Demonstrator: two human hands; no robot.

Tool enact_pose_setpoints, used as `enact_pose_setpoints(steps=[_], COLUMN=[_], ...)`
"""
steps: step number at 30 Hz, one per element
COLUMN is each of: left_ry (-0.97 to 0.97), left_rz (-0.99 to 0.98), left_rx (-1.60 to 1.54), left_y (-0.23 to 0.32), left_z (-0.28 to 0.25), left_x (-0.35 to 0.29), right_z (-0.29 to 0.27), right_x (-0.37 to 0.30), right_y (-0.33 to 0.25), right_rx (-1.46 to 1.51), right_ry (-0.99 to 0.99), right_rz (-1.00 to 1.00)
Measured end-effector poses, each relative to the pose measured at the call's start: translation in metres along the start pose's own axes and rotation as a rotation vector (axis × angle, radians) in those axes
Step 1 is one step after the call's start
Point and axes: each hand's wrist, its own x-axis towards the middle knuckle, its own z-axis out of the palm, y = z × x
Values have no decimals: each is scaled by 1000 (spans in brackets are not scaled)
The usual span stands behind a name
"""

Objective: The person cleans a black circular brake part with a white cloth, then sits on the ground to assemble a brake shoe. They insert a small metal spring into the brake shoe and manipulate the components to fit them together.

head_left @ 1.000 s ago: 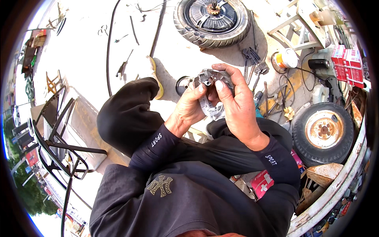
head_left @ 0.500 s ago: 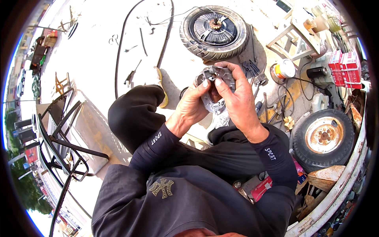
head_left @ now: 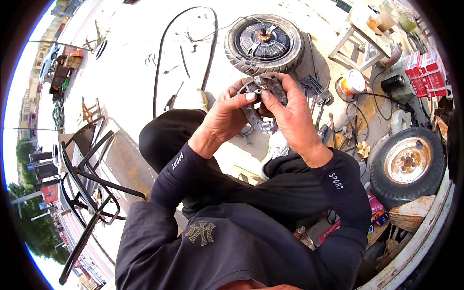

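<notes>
A pair of curved grey metal brake shoes (head_left: 265, 125), forming a ring with an open middle, is held up above my bent legs. My left hand (head_left: 223, 118) is closed around its left side, thumb at the top joint. On the opposite side my right hand (head_left: 294, 118) grips it, with the thumb pressing close to the left thumb by a small round end. The fingers behind the ring are mostly hidden. Just beyond my hands lies a hub motor wheel (head_left: 263, 42) with a black tyre and a cable from its axle.
A black hose (head_left: 157, 72) loops on the ground near a screwdriver (head_left: 172, 100). Left stands a black metal frame (head_left: 92, 176). To the right are a white stool (head_left: 355, 46), a tin (head_left: 352, 83), red boxes (head_left: 425, 72), dark metal parts (head_left: 319, 92) and a rusty-rimmed wheel (head_left: 408, 159).
The brake shoes have turned in my hands, so the ring's open middle shows more. My left hand has shifted slightly left and my grip continues. The whole view has swung a little.
</notes>
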Motion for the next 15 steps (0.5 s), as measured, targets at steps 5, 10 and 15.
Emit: enact_pose_setpoints(steps=[5, 10, 15], left_ry=[-38, -76, -48], left_rz=[-82, 18, 49], left_rx=[275, 345, 217], left_y=[23, 26, 25], left_z=[2, 5, -1], left_x=[-9, -16, -17], right_z=[2, 9, 12], right_x=[-4, -5, 4], right_y=[1, -3, 0], right_rx=[75, 121, 173], right_ry=[-51, -65, -63], right_rz=[62, 68, 63])
